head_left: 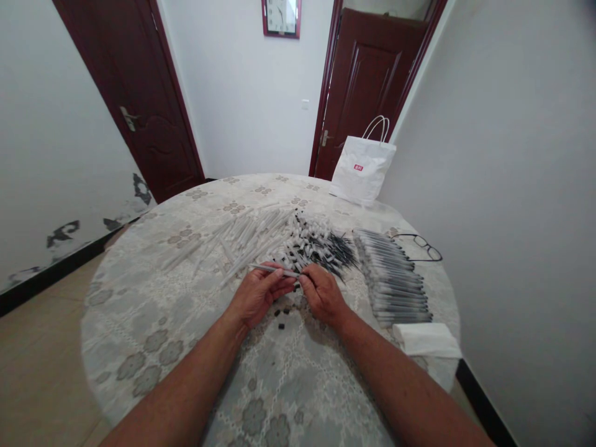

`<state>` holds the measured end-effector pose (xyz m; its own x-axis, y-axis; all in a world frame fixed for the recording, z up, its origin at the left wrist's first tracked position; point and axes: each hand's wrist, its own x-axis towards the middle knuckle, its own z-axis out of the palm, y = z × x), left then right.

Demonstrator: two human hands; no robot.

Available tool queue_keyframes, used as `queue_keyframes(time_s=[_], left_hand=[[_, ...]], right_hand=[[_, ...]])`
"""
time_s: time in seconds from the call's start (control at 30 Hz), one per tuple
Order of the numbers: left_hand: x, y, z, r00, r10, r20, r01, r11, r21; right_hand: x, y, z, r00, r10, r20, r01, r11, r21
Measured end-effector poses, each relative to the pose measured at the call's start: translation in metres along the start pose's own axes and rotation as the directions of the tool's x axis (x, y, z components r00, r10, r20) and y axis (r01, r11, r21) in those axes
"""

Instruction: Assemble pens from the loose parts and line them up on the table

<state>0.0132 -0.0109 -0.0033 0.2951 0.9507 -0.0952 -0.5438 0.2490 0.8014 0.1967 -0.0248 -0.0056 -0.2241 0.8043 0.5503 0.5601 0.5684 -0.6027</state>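
Between my two hands lies a slim pen (289, 273), roughly level, its left end sticking out past my fingers. My left hand (263, 290) is closed around its barrel with thumb and fingers. At the right end, my right hand (320, 292) pinches the pen's tip; what exactly sits between those fingertips is hidden. Just beyond my hands is a heap of white caps and dark pen refills (321, 245). Clear pen barrels (251, 233) lie spread to the left of it. A few small black plugs (281, 326) rest on the cloth below my hands.
Rows of pens (393, 276) are stacked at the right, with eyeglasses (426, 248) beside them and a folded white tissue (427, 340) in front. A white paper bag (363, 169) stands at the table's far edge. A patterned cloth covers the round table (153, 285).
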Motion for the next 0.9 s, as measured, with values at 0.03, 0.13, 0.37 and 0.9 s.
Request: queue_keyframes(time_s=[0.03, 0.13, 0.37, 0.9], left_hand=[[-0.0002, -0.0002, 0.0003, 1.0, 0.0, 0.006, 0.0, 1.0, 0.007], [-0.0004, -0.0002, 0.001, 1.0, -0.005, 0.014, 0.005, 1.0, 0.019], [0.0005, -0.0001, -0.0016, 1.0, 0.013, 0.002, -0.013, 1.0, 0.004], [0.0024, -0.0018, -0.0027, 1.0, 0.019, 0.005, -0.019, 0.999, 0.032]], right_hand=[[0.0, 0.0001, -0.0001, 1.0, 0.016, 0.015, -0.016, 1.0, 0.004], [-0.0003, -0.0006, -0.0007, 0.996, 0.079, 0.048, -0.081, 0.996, 0.03], [-0.0013, -0.0009, -0.0007, 1.0, 0.023, -0.001, -0.023, 0.999, 0.031], [-0.0015, 0.002, 0.0008, 0.988, 0.14, 0.069, -0.15, 0.973, 0.174]])
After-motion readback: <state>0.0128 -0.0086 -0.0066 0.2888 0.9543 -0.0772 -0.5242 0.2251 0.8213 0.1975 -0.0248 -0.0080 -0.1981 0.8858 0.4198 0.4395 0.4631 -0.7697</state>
